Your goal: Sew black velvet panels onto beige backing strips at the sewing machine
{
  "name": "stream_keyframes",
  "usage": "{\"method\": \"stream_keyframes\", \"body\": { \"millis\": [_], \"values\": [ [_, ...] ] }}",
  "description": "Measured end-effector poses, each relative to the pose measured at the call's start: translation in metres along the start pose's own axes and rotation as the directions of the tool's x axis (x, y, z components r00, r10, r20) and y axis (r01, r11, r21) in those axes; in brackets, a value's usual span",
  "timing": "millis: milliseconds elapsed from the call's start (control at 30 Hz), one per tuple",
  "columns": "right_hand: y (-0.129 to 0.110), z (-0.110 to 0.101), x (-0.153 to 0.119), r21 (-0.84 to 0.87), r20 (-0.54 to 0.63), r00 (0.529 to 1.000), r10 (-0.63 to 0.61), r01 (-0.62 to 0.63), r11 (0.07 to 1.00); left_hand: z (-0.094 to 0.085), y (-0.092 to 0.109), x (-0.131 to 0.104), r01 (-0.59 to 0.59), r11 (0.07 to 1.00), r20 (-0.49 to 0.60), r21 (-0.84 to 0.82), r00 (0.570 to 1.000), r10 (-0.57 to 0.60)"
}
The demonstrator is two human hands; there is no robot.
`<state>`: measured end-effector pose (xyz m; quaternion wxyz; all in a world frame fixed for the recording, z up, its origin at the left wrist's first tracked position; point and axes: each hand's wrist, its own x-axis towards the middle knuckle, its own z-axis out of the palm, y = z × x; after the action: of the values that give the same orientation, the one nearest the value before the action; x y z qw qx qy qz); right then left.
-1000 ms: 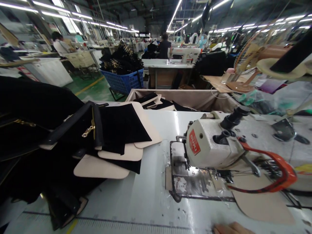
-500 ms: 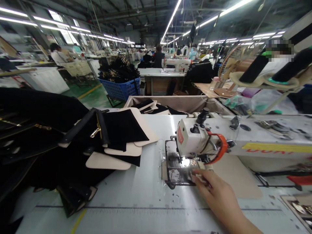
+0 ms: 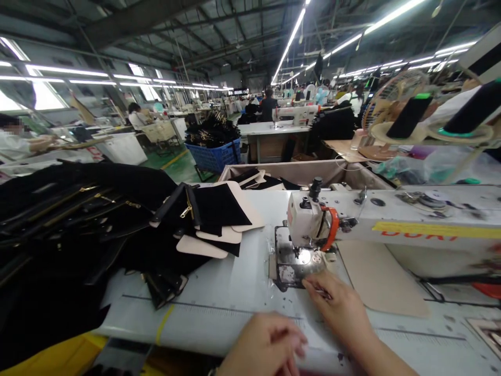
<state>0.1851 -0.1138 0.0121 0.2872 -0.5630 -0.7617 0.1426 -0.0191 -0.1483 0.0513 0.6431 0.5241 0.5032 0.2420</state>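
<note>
Sewing machine [image 3: 303,222]: head beyond right fingertips.
Metal plate [image 3: 288,274]: just beside right fingertips.
Right hand [image 3: 341,304]: fingers narrow; small item within, hard to make out.
Left hand [image 3: 265,342]: fingers loosely curled, parted; wrist cut off.

Sewing machine [image 3: 309,219] just beyond your right fingers [image 3: 316,280]: one | thread cones [image 3: 409,117], farther right: two | blue basket [image 3: 215,156], farther left: one

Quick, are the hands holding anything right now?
Left hand: loosely open, nothing seen in it.
Right hand: fingers curled; can't tell if it holds something.
</note>
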Motion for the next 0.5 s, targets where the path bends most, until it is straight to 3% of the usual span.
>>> {"method": "stream_keyframes", "body": {
  "millis": [100,233,400,500],
  "values": [
    [-0.018,0.005,-0.006,0.043,0.034,0.999,-0.039,0.037,0.998,-0.002,0.019,0.048,-0.141,0.974,-0.087,0.174,0.984,0.158],
    [-0.033,0.000,-0.017,0.053,0.104,0.992,-0.074,0.068,0.996,-0.002,0.040,0.105,-0.139,0.848,-0.097,0.512,0.971,0.218],
    [-0.015,-0.033,-0.014,0.043,0.172,0.984,-0.046,0.039,0.998,-0.011,0.044,0.115,-0.196,0.782,-0.079,0.591,0.951,0.298],
    [0.005,-0.054,0.005,-0.007,0.111,0.993,0.037,-0.037,0.999,-0.020,0.039,0.110,-0.259,0.798,0.064,0.544,0.961,0.268]
  ]
}}
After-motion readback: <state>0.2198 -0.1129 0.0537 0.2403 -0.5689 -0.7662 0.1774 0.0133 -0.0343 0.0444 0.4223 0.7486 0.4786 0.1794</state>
